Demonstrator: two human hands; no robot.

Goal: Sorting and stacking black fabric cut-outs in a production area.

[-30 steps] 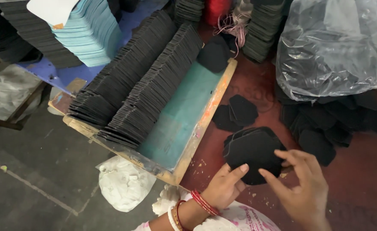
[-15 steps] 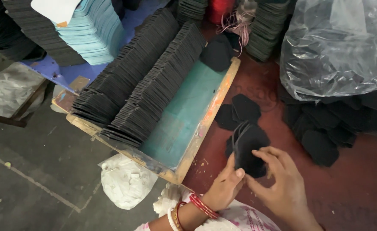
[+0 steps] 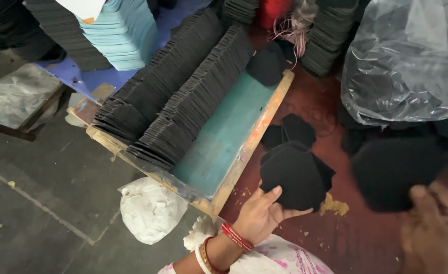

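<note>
Left hand: thumb and fingers clamped on the lower edge of a stack of black pieces, flat, matte, many-sided felt-like cutouts held fanned just above the red floor. Red and white bangles circle the wrist; a pale pink-printed sleeve lies below.

Right hand: blurred, thumb pressed on the lower edge of a single black piece, same dull fabric, rounded-polygon outline, held up at the right of the view; fingers behind it are hidden, so their spread cannot be told.

Loose black pieces: a few lying flat on the red floor just beyond the held stack, beside the board's edge.

Yellowish crumbs: small gritty patch on the floor, near the held stack.

Wooden board: long frame with a worn teal face, set at a slant; pale wood rim with orange stains.

Rows of black pieces: two long rows stood on edge, tightly packed, ridged like book pages, covering the board's left half.

Clear plastic bag: crinkled, glossy, upper right, dark pieces under it.

Pale blue stack: thin sheets, upper left.

White bundle: crumpled plastic on the grey concrete floor below the board's corner.
</note>
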